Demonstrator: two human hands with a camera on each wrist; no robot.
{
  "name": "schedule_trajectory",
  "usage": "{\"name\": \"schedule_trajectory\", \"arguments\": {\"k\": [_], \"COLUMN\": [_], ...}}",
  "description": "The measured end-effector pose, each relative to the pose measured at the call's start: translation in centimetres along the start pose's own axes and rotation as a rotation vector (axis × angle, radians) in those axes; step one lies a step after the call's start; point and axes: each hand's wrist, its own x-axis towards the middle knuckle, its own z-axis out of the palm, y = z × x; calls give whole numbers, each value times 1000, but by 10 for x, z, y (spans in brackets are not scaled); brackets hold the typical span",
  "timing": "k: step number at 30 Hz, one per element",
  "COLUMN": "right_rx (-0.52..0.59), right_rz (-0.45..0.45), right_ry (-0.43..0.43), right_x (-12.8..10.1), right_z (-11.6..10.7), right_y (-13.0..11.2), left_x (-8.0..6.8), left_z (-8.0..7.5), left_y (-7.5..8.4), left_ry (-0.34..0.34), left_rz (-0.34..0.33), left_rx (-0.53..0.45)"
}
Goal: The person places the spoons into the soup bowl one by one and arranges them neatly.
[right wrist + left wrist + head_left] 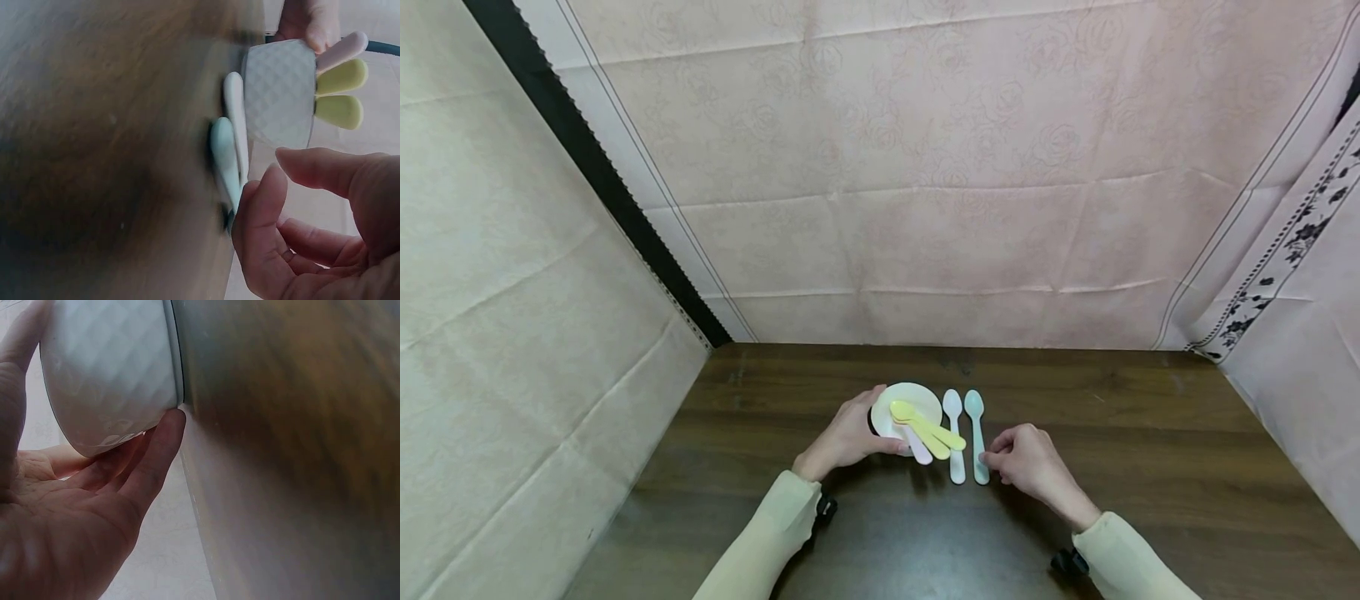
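Note:
A white bowl [912,398] stands on the dark wooden table [1150,450]. It holds two yellow spoons [925,427] and a pink spoon [917,450], handles sticking out toward me. My left hand [859,429] cups the bowl's left side; in the left wrist view its fingers [147,462] and thumb lie round the bowl [106,369]. Right of the bowl lie a white spoon [955,442] and a pale teal spoon [977,435], side by side. My right hand [1000,457] has a fingertip [256,206] at the teal spoon's [224,156] handle end, thumb held apart.
Pink cloth walls [925,208] close in the table at the back and both sides. Bare wood stretches to the right and the near side of the spoons. The right wrist view also shows the bowl [278,94] and white spoon [234,119].

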Motion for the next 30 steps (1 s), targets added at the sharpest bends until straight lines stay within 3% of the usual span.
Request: {"name": "schedule_trajectory", "arguments": {"k": [17, 30], "right_rx": [-79, -104], "right_rz": [11, 15], "right_ry": [-14, 26], "right_x": [6, 5], "right_z": [11, 20], "right_y": [4, 2], "left_x": [-1, -1], "left_z": [0, 2], "left_y": [2, 1], "left_ry": [-5, -10], "left_rz": [-13, -35], "left_rx": [-4, 8]}}
